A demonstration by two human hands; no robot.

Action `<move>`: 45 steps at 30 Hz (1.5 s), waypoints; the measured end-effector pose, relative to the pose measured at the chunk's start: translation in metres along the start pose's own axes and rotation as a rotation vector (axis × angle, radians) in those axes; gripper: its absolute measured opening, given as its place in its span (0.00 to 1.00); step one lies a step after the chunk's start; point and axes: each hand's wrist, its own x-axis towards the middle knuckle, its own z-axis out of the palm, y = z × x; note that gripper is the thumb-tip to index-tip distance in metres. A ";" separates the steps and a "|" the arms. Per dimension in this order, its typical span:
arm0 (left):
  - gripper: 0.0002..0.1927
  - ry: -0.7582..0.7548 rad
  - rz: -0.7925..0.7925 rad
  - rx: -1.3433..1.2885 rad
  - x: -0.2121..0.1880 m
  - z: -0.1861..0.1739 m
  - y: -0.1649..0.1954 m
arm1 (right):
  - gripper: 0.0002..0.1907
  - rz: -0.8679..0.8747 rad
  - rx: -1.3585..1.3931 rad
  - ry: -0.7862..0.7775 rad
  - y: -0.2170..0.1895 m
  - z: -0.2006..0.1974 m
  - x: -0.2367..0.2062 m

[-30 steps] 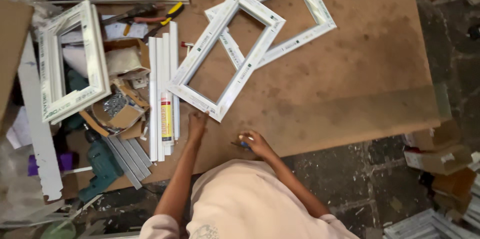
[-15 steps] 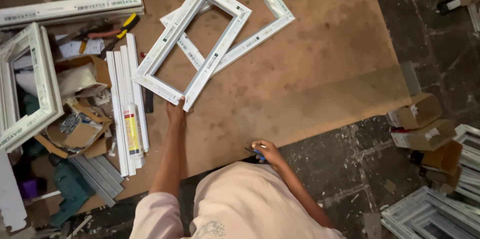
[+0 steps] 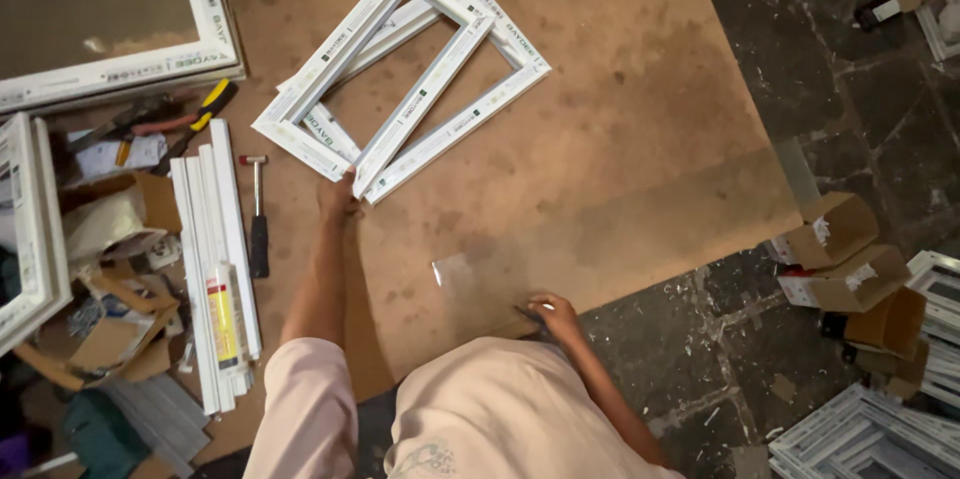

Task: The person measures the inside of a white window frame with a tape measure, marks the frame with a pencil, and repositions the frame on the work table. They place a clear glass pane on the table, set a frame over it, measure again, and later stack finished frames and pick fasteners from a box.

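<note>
Reaching far across the board, the left hand grips the near corner of the white frame — its long axis running far-right; the right hand, nearer the body, pinches something small at the board's edge

The workbench lies bare across its right half and near edge. White frames block the far middle; white strips, a hammer and cardboard boxes crowd the left edge.

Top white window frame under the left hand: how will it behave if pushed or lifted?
The white frame probably stays stiff: closed rectangle of profiles. Likely slides easily over the frame beneath when the left hand pushes. Hollow middle suggests it is light for its size.
</note>
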 end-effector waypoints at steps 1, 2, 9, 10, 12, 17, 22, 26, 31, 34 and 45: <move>0.23 0.006 0.003 0.043 0.007 0.001 0.004 | 0.16 0.006 -0.037 0.064 0.003 -0.005 0.006; 0.24 0.015 0.009 0.085 0.013 0.001 0.007 | 0.17 0.064 -0.153 0.164 0.005 -0.012 0.012; 0.38 0.445 0.700 0.742 -0.030 0.027 -0.058 | 0.39 0.135 -0.717 0.478 0.025 -0.068 0.045; 0.40 0.301 0.782 0.813 -0.049 0.041 -0.076 | 0.41 0.213 -0.710 0.409 0.026 -0.071 0.050; 0.44 -0.139 0.886 0.963 -0.091 0.077 -0.113 | 0.45 0.373 -0.699 0.267 0.029 -0.075 0.059; 0.58 -0.593 0.860 1.399 -0.145 0.114 -0.158 | 0.48 0.380 -0.753 0.184 0.032 -0.072 0.067; 0.61 -0.506 0.931 1.539 -0.146 0.097 -0.158 | 0.43 0.399 -0.733 0.152 0.023 -0.061 0.056; 0.58 -0.525 0.740 1.577 -0.144 0.074 -0.154 | 0.46 0.337 -0.726 0.161 0.007 -0.037 0.041; 0.57 -0.436 0.731 1.489 -0.141 0.005 -0.153 | 0.45 0.197 -0.718 0.120 -0.015 0.004 0.017; 0.58 -0.392 0.670 1.541 -0.142 -0.029 -0.148 | 0.45 0.130 -0.732 0.078 -0.030 0.029 0.006; 0.52 0.110 0.357 1.211 -0.169 -0.088 -0.178 | 0.36 -0.045 -0.503 0.054 -0.032 0.063 -0.017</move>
